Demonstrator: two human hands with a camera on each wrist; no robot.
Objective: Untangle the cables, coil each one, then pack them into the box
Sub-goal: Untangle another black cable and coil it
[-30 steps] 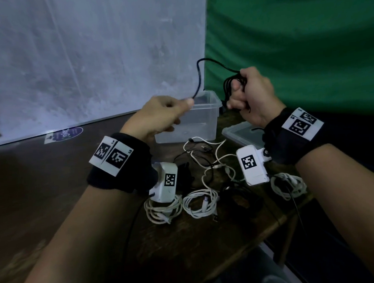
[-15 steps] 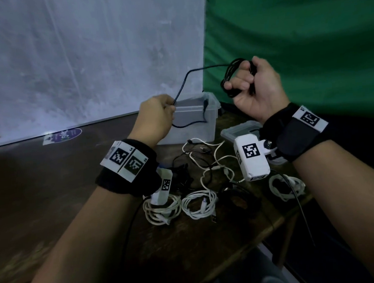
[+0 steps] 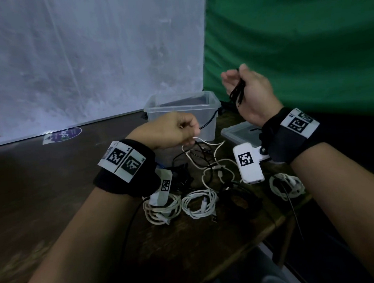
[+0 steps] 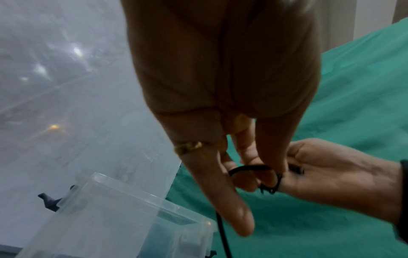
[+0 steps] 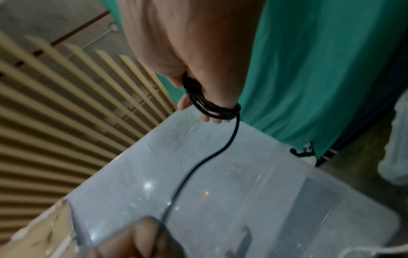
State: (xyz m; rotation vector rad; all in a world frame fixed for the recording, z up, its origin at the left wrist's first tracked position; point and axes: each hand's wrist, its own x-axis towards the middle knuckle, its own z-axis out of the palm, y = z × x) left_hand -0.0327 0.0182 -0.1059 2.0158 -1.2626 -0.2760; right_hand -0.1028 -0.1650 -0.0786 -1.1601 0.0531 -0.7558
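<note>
Head view, near to far. Closest on the dark wooden table [image 3: 53, 193]: three finished coils of white cable [image 3: 199, 204], laid flat w/ gaps between so they likely won't re-snag. Just past them a loose tangle of thin white and black leads [image 3: 207, 159], not yet sorted.

Above the tangle, left hand [image 3: 170, 131] is curled, pinching the free run of the thin black cable [image 3: 236, 92] betw. thumb and fingertips, prob. to keep it taut and feed the next turn. Right hand [image 3: 251, 93] is raised higher, fingers partly spread and serving as a former; several black loops sit wrapped round them, thumb against the bundle. Right wrist view shows those loops [image 5: 212, 108] stacked neatly, one strand trailing down toward the other hand. Coiling step, midway I'd say.

Behind the hands: clear plastic box [image 3: 157, 109], open; contents can't be made out. Its clear lid [image 3: 231, 131] lies flat to the right, handy for closing later.

Beyond: pale grey-white backdrop sheet [image 3: 89, 59] left, green cloth [image 3: 295, 36] right. Dim lighting.
</note>
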